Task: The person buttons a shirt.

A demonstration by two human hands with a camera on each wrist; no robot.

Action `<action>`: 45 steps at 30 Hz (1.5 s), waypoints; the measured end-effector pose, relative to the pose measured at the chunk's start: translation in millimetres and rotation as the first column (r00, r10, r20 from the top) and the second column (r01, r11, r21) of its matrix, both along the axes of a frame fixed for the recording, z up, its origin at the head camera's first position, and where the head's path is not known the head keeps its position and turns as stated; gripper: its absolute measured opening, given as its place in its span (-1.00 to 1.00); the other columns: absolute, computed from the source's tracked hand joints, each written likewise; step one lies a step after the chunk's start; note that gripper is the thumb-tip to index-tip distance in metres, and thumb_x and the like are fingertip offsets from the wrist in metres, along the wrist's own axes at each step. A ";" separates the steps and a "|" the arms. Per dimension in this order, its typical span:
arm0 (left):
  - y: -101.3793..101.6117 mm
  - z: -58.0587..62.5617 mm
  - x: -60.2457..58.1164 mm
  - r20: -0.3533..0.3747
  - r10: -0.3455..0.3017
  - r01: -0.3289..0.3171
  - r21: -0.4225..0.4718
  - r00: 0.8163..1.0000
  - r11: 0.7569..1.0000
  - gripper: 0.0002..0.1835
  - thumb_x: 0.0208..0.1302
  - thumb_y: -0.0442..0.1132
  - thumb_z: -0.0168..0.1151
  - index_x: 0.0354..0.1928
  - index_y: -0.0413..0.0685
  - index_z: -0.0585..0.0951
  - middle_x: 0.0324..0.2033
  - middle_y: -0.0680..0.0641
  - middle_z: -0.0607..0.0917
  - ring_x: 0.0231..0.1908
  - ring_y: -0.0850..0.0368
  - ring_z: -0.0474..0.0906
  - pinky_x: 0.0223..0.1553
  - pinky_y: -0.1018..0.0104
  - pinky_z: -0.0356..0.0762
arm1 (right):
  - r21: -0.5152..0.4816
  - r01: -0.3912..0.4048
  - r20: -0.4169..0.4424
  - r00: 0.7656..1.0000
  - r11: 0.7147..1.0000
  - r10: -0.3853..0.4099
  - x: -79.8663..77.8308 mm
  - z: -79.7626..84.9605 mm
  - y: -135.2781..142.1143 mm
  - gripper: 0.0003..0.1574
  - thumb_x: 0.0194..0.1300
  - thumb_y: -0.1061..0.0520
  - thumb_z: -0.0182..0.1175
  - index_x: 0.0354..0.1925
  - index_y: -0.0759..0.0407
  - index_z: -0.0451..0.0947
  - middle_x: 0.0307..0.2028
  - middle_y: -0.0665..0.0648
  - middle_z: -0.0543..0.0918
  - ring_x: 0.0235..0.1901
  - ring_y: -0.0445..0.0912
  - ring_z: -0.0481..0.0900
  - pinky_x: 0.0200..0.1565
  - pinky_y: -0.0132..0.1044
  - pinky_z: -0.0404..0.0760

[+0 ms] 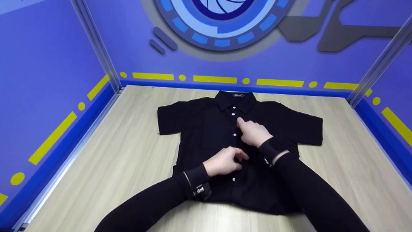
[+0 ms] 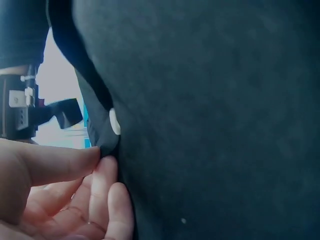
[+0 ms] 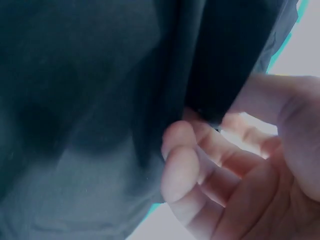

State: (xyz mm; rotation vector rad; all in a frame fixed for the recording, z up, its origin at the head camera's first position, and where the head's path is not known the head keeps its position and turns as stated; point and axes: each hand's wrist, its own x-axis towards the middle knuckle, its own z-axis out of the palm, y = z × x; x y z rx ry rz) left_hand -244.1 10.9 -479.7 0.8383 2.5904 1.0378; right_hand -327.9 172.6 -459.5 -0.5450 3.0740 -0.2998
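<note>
A black short-sleeved shirt (image 1: 206, 129) lies front up, collar at the far end, with several white buttons down its middle. My left hand (image 1: 223, 161) is low on the front strip. In the left wrist view its thumb and fingers (image 2: 120, 205) pinch the strip's edge just below a white button (image 2: 114, 121). Higher up, between visible buttons, my right hand (image 1: 255, 132) holds the front strip. The right wrist view shows dark cloth (image 3: 230, 50) between its thumb and curled fingers (image 3: 181, 172); part of the fingers is hidden behind the fabric.
The shirt is spread on a light wood-grain table (image 1: 128, 145). Blue panels (image 1: 42, 64) with yellow marks enclose the back and both sides, joined by metal corner posts (image 1: 96, 42). Both forearms cross the shirt's lower part.
</note>
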 end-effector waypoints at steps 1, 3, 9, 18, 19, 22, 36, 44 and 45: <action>0.2 0.2 0.2 0.008 -0.002 0.002 0.008 1.000 1.000 -0.61 0.02 -0.37 0.36 -0.04 0.07 0.69 -0.27 0.05 0.73 -0.21 0.21 0.61 -0.13 0.48 0.50 | -0.023 0.017 0.001 1.000 1.000 -0.017 -1.5 -0.7 -0.5 -0.61 0.08 0.27 0.18 -0.10 0.04 0.38 -0.30 0.28 0.66 -0.36 0.22 0.64 -0.49 0.07 0.53; 0.2 0.5 0.9 0.044 0.000 -0.002 0.036 0.999 0.999 -0.61 0.04 -0.40 0.33 -0.04 0.05 0.69 -0.29 0.02 0.72 -0.31 0.24 0.60 -0.21 0.48 0.53 | -0.071 0.052 0.001 0.999 0.996 -0.052 -4.5 -1.9 -1.5 -0.55 0.06 0.28 0.16 -0.04 0.04 0.39 -0.25 0.30 0.67 -0.32 0.22 0.65 -0.46 0.08 0.54; -4.5 1.1 5.7 0.273 0.010 -0.071 0.214 0.962 0.974 -0.58 0.08 -0.54 0.17 -0.02 -0.07 0.66 -0.28 -0.13 0.59 -0.61 0.15 0.56 -0.54 0.29 0.66 | -0.196 0.151 -0.009 0.988 0.969 -0.155 -14.0 -3.5 -5.3 -0.40 0.05 0.25 0.14 0.13 0.10 0.40 -0.10 0.28 0.66 -0.22 0.25 0.65 -0.30 0.15 0.57; -14.8 -2.1 12.4 0.467 -0.029 -0.144 0.332 0.884 0.932 -0.60 0.14 -0.56 0.12 0.04 -0.16 0.58 -0.25 -0.19 0.49 -0.51 0.12 0.55 -0.56 0.20 0.69 | -0.320 0.106 0.000 0.994 0.942 -0.112 -23.9 -8.3 -5.4 -0.60 0.18 0.14 0.17 0.03 0.09 0.60 -0.06 0.12 0.70 -0.06 0.09 0.64 -0.06 0.07 0.59; -15.9 -2.3 13.3 0.484 -0.032 -0.142 0.320 0.875 0.937 -0.60 0.15 -0.55 0.14 0.04 -0.16 0.57 -0.29 -0.18 0.49 -0.53 0.12 0.57 -0.58 0.22 0.68 | -0.308 0.090 0.006 0.996 0.947 -0.093 -23.9 -9.9 -4.9 -0.62 0.22 0.12 0.16 0.02 0.08 0.61 -0.04 0.11 0.70 -0.04 0.08 0.63 -0.05 0.07 0.58; -19.3 -0.6 17.2 0.491 -0.025 -0.107 0.239 0.871 0.965 -0.59 0.15 -0.49 0.24 0.07 -0.12 0.54 -0.42 -0.11 0.53 -0.61 0.11 0.59 -0.65 0.24 0.64 | -0.253 0.021 0.010 1.000 0.967 -0.019 -22.8 -15.2 -4.1 -0.63 0.29 0.09 0.14 0.04 0.11 0.62 0.03 0.13 0.67 0.02 0.09 0.61 0.04 0.05 0.56; -20.2 10.0 41.7 -0.082 -0.050 0.019 -0.341 0.995 0.940 -0.10 -0.22 0.19 0.56 0.26 0.20 0.42 -0.11 0.00 0.59 -0.22 0.09 0.62 -0.21 0.29 0.60 | -0.049 -0.079 0.200 0.976 0.996 0.087 -20.6 -26.0 6.2 -0.26 0.41 -0.15 0.03 0.46 -0.01 0.15 0.50 0.09 0.10 0.48 0.18 -0.02 0.29 0.46 0.04; -41.7 28.8 20.0 -0.009 -0.196 0.186 -0.278 0.981 0.942 -0.08 -0.17 0.17 0.56 0.30 0.12 0.43 -0.11 -0.02 0.67 -0.10 0.13 0.59 -0.04 0.33 0.55 | -0.116 -0.126 0.136 0.981 0.985 0.141 -18.3 -18.1 34.1 -0.23 0.40 -0.17 0.06 0.45 0.02 0.16 0.48 0.19 0.13 0.46 0.26 0.01 0.31 0.44 0.03; -50.6 31.8 10.8 -0.001 -0.206 0.200 -0.227 0.979 0.953 -0.14 -0.12 0.13 0.55 0.28 0.09 0.45 -0.14 -0.04 0.69 -0.10 0.12 0.60 -0.03 0.32 0.55 | -0.111 -0.121 0.121 0.984 0.986 0.134 -17.4 -15.8 41.0 -0.25 0.40 -0.16 0.06 0.44 0.02 0.18 0.47 0.20 0.13 0.45 0.28 0.02 0.30 0.45 0.03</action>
